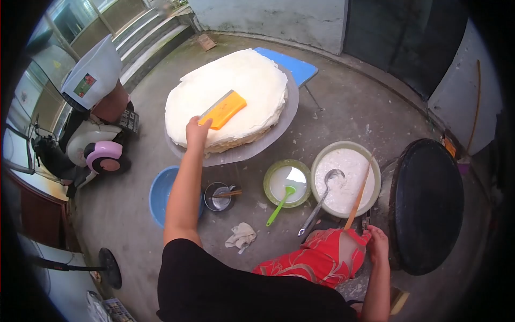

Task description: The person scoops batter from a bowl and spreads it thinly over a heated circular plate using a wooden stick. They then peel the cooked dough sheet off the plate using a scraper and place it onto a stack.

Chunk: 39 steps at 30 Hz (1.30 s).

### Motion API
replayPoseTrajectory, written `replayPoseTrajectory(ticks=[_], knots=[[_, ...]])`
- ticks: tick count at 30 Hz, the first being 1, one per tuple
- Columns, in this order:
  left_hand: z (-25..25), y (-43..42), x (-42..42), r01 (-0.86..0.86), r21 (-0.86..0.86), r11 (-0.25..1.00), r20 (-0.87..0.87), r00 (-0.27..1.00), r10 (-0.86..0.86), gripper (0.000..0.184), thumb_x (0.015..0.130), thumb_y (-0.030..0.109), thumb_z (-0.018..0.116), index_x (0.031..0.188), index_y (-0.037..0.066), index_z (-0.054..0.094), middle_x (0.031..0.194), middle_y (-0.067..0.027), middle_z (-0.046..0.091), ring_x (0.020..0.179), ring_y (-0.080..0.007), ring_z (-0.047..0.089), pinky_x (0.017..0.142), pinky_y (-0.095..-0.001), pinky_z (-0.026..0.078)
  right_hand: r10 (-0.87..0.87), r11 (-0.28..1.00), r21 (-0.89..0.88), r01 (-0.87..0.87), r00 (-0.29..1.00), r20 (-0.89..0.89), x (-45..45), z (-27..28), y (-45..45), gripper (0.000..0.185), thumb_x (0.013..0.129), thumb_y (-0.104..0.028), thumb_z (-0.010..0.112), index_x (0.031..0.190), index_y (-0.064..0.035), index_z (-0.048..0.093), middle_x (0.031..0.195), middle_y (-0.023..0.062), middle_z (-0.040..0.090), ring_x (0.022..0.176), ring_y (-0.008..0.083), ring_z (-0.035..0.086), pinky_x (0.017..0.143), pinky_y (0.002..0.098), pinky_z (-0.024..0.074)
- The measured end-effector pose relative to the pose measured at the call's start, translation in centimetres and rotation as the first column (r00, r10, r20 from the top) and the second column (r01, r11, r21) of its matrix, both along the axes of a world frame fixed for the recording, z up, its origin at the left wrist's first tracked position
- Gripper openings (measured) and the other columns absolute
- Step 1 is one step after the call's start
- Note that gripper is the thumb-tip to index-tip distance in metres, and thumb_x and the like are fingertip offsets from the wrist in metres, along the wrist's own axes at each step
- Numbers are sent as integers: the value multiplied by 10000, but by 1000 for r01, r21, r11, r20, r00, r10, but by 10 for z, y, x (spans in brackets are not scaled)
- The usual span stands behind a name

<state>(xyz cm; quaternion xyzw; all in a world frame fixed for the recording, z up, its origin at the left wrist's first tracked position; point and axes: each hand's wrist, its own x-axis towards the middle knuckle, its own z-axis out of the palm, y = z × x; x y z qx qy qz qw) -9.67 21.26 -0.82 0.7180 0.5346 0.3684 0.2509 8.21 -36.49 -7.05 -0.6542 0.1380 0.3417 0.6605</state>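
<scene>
My left hand is closed on the near end of an orange scraper with a grey straight edge. The scraper lies over a tall round stack of thin pale pancakes, whose near rim looks layered and ragged. My right hand is low at my right side, beside my red patterned apron and the round black griddle. Its fingers are bent together near a small metal part at the griddle's side; what they grip, if anything, is hidden.
Under the stack is a round board, with a blue table behind. A batter tub holds a ladle and wooden stick. Nearby are a green bowl with a brush, a pot, blue basin, cloth and scooter.
</scene>
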Motion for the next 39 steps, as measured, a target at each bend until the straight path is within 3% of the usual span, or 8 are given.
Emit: replayPoseTrajectory(ticks=[4, 17, 20, 25, 27, 31, 35, 39], knots=[[19, -31, 3, 468, 24, 883, -251, 858, -448, 352, 643, 261, 713, 870, 3, 638, 910, -171, 609, 846, -268, 587, 755, -314, 450, -4, 1000, -8, 4, 1000, -18, -8, -12, -8, 155, 832, -73, 482, 964, -4, 523, 778, 94, 595, 676, 156, 577, 633, 253, 468], [20, -44, 16, 684, 238, 689, -836, 506, -213, 87, 702, 76, 491, 660, 40, 559, 692, -141, 579, 704, -285, 586, 629, -383, 476, -14, 1000, -14, 14, 1000, 17, -23, -23, -16, 161, 821, -176, 518, 940, -82, 572, 712, -25, 581, 572, 63, 526, 497, 201, 410], [22, -44, 15, 674, 134, 726, -885, 411, -218, 82, 697, 77, 502, 665, 45, 570, 694, -134, 580, 696, -271, 590, 614, -370, 481, -45, 999, 5, 45, 999, -18, -25, -21, -17, 100, 806, -116, 514, 878, -65, 561, 722, -4, 581, 605, 77, 534, 547, 203, 421], [19, -52, 13, 675, 171, 718, -884, 427, -190, 78, 692, 72, 504, 666, 42, 571, 690, -132, 576, 691, -264, 585, 605, -365, 481, -50, 999, -16, 49, 997, -65, -26, -17, -15, 61, 767, -24, 502, 807, -47, 542, 722, 9, 574, 636, 88, 541, 598, 203, 428], [18, -56, 12, 680, 187, 709, -881, 435, -186, 77, 691, 72, 503, 663, 42, 568, 686, -132, 574, 688, -263, 583, 603, -361, 481, 21, 999, -46, -22, 1000, -14, -24, -30, -19, 147, 834, -211, 517, 907, -92, 563, 705, -34, 575, 555, 53, 504, 485, 196, 392], [18, -60, 7, 684, 263, 680, -845, 504, -180, 67, 685, 71, 502, 649, 42, 551, 669, -125, 564, 674, -273, 577, 603, -372, 475, 29, 1000, 4, -29, 1000, -7, -22, -51, -21, 164, 830, -207, 517, 918, -78, 569, 703, -26, 575, 557, 51, 494, 486, 196, 382], [21, -80, 15, 676, 398, 620, -758, 623, -194, 157, 697, 71, 507, 840, 23, 551, 848, -133, 569, 839, -282, 549, 743, -403, 424, 230, 937, -315, -152, 947, 226, -14, -104, -23, 191, 806, -132, 512, 955, -31, 576, 766, 45, 600, 643, 134, 559, 579, 249, 449], [31, -154, 15, 731, 449, 514, -662, 658, -359, 332, 694, 42, 546, 1023, 15, 514, 1098, -155, 493, 1020, -313, 471, 847, -404, 375, 347, 786, -597, -162, 915, 208, -19, -172, -6, 609, 723, -165, 655, 1236, -22, 360, 1105, 142, 502, 910, 193, 533, 769, 313, 455]])
